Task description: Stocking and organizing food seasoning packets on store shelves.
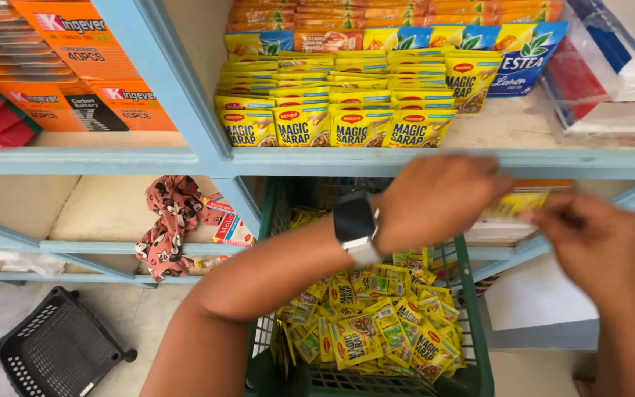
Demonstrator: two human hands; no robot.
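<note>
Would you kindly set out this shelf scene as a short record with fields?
Setting: pale blue shelving stocked with packets
Left hand: left hand, a grey-banded wristwatch on its wrist, raised in front of the shelf edge; blurred, grip unclear
Right hand: right hand beside it, fingers pinched together; what it holds is too blurred to tell
Below the hands: green plastic basket heaped with small yellow sachets
Upper shelf: neat rows of yellow sachets; orange boxes at left
Lower shelf: pink patterned cloth
Floor: black plastic basket
</note>
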